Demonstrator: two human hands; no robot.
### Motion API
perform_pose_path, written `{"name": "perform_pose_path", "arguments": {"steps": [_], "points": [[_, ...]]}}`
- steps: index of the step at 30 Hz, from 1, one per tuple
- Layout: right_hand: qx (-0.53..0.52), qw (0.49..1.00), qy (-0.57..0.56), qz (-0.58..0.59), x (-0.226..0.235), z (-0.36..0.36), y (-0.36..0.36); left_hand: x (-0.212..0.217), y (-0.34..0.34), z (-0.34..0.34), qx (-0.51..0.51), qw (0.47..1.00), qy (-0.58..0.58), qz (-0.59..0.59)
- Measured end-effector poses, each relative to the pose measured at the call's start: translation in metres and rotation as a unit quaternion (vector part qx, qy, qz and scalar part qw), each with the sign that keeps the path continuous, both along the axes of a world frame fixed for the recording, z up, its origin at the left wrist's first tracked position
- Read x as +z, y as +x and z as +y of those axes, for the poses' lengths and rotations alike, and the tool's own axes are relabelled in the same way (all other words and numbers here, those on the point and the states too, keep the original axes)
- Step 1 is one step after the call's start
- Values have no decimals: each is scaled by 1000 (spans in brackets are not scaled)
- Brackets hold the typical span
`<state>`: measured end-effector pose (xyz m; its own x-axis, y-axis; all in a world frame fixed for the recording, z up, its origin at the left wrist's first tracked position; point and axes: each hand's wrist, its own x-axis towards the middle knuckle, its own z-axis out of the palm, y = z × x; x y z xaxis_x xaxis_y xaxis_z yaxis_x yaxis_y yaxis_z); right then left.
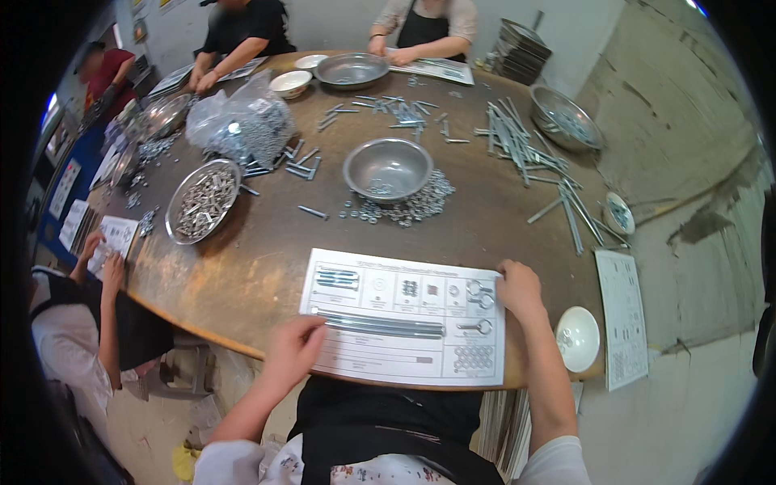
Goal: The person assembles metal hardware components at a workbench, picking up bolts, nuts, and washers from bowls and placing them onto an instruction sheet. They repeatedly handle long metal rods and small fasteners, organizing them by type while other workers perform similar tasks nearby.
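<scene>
A white hardware card (364,368) lies in front of me at the table's near edge, divided by printed lines into boxes. It shows long rods, bolts, nuts and ring-shaped pieces; whether these are real or printed I cannot tell everywhere. My left hand (293,349) grips the card's left side, thumb and forefinger beside the end of the long rods. At the upper right corner, my right hand (520,287) holds the card's edge with bent fingers. A steel bowl (388,168) stands beyond the card, with a heap of small nuts (416,202) around its base.
Right of the card are a white bowl (578,339) and another printed card (621,315). Long bolts (513,141) lie at the far right. A bowl of metal sleeves (206,202) and a plastic bag (242,121) stand left. Other people work around the table (267,234).
</scene>
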<state>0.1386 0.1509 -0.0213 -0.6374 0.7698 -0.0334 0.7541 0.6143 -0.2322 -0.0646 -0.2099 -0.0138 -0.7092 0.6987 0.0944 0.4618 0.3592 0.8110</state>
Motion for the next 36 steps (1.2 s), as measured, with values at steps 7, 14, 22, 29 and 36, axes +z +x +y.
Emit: {"name": "perform_pose_path", "arguments": {"steps": [7, 14, 22, 29, 36], "points": [[-37, 999, 20, 2, 8, -17, 6, -27, 11, -89, 135, 952, -20, -273], [-53, 995, -18, 86, 10, -20, 14, -46, 12, -99, 156, 898, 27, -411], [-73, 902, -365, 218, -6, -11, 9, -54, 5, -122, 246, 813, 116, -515], [4, 896, -375, 238, -18, -41, -42, -51, -12, -172, 322, 810, 155, -464], [59, 866, -431, 246, -28, -98, -119, -55, -58, -244, 375, 807, 193, -413]]}}
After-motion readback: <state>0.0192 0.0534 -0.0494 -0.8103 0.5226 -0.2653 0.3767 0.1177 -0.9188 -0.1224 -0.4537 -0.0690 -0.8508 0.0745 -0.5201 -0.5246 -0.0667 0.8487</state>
